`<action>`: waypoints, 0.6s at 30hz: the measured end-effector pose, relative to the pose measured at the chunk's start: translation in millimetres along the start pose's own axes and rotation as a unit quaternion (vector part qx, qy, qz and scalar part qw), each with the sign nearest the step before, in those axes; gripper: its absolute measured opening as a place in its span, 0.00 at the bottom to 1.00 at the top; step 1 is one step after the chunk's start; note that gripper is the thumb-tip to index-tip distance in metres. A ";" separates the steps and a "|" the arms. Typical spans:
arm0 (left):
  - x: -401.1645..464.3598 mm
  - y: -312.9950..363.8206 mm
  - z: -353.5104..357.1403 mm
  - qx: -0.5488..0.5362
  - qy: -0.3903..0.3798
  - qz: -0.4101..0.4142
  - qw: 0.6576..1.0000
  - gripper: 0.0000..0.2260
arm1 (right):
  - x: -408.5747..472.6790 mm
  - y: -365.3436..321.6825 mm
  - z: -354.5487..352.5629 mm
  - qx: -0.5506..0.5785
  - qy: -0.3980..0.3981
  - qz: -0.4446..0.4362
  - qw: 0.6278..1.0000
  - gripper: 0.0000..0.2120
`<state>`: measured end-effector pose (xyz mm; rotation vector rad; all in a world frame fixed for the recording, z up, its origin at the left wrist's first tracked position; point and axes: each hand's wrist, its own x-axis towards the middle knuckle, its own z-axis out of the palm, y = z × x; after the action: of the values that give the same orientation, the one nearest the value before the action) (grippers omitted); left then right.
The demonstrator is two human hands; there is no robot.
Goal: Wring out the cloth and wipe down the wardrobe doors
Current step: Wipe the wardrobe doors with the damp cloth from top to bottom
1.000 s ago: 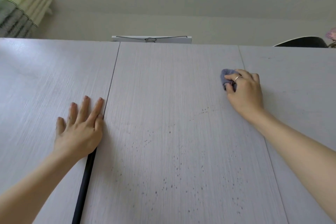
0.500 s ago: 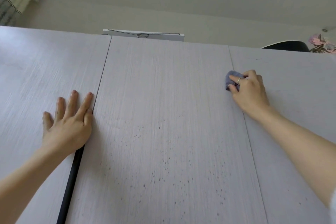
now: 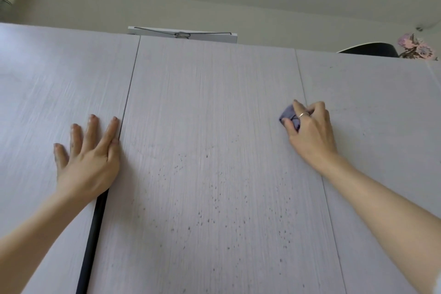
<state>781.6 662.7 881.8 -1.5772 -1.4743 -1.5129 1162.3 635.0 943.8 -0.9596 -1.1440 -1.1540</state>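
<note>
Flat and spread: left hand point(image 3: 88, 160) on the left wardrobe door point(image 3: 52, 102), fingers straight, beside the dark gap point(image 3: 91, 241). Spotty middle door point(image 3: 210, 150) next. Curled tight round the little blue cloth point(image 3: 289, 117): right hand point(image 3: 310, 131), pressing it on the middle door's right edge.

The wardrobe doors point(image 3: 214, 126) looked like pale wood with thin lines of grain running up and down, and their finish was dull, not shiny. Small dark specks dotted the lower part of the middle door. The cloth point(image 3: 290, 116) was soft blue-grey fabric, bunched and wrinkled. A ring point(image 3: 303, 115) on one finger looked like shiny metal. Past the top edge of the doors, a thin wire point(image 3: 182, 34) looked like dark metal on a smooth white board point(image 3: 214, 37).
</note>
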 end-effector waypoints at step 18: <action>-10.9 -9.1 6.0 0.020 -0.005 0.021 1.000 0.23 | -47.4 -84.4 34.3 0.077 0.048 -0.169 0.981 0.17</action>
<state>777.8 666.9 867.4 -1.5856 -1.4594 -1.4445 1072.1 662.2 903.1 -0.5985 -1.3305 -1.3444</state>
